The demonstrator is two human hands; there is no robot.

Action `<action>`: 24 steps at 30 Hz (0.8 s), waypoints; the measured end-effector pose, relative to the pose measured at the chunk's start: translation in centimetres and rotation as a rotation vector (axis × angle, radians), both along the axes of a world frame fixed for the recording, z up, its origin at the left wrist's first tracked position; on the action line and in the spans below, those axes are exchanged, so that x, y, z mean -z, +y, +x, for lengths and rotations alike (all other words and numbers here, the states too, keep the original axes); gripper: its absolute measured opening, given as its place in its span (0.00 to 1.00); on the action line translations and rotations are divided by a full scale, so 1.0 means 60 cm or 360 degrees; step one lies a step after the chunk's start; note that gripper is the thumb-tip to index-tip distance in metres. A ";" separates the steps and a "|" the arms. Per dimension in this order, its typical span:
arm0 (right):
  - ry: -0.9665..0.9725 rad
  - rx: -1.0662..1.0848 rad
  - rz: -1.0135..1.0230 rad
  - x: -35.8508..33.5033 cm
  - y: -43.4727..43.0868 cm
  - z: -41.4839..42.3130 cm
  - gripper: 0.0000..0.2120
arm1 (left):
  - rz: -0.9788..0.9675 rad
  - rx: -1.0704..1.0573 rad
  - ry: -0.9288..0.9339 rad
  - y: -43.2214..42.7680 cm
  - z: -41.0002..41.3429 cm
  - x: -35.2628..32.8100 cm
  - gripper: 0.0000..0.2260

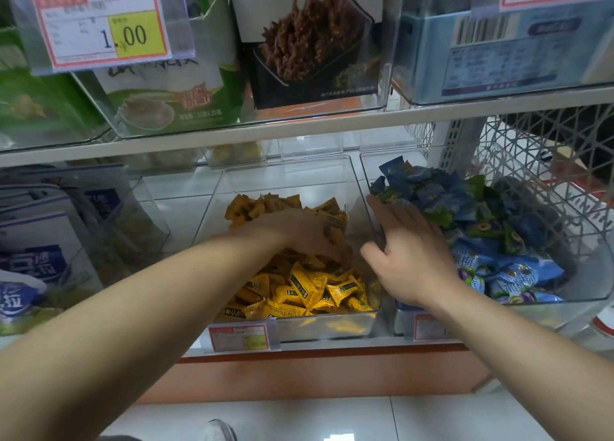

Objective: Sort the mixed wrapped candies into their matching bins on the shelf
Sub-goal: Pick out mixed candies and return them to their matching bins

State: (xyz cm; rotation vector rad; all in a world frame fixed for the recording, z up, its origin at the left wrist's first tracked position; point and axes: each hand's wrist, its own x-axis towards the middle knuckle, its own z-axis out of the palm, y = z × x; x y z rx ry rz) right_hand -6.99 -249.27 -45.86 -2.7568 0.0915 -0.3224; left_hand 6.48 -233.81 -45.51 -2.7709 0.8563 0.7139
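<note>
**Yellow bin looks sorted; the blue bin is still mixed**

Nearest, below both forearms, a price tag (239, 336) hangs on the shelf lip (315, 346), just in front of the clear middle bin (292, 321).

The left hand (299, 234) is inside that bin, knuckles up and fingers curled down into the yellow candies (309, 287). The fingertips are buried and blurred, so I cannot tell whether it grips a piece or only rakes through the heap. Everything under and in front of this hand is yellow. Beyond it the wrappers look a duller orange, and I cannot tell whether they are another kind.

Just beside it, the right hand (408, 258) lies flat with fingers straight and thumb spread wide, holding nothing. It rests across the near left corner of the right bin (591, 274), its fingertips touching the candies there. To this hand's right sit blue candies (518, 274), with green-wrapped candies (478, 228) scattered among them past the fingertips.

By this, the middle bin seems largely done. The right bin still appears to hold two sorts, so picking out the green ones is probably what is left. Their bin is not evident here.

Farthest, above both hands, an upper shelf (299, 121) carries boxed goods.
</note>
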 end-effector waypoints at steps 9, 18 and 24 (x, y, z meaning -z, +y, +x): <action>0.0075 -0.0029 -0.0026 -0.006 -0.006 0.001 0.37 | 0.0256 -0.0383 0.0001 0.042 0.008 -0.016 0.44; -0.0305 -0.0161 -0.0091 -0.073 0.080 -0.003 0.23 | -0.0485 -0.0697 0.0070 0.085 -0.047 -0.018 0.24; 0.0705 0.0122 0.0324 -0.041 0.134 0.113 0.20 | -0.0627 -0.0644 0.0043 0.082 -0.052 -0.022 0.18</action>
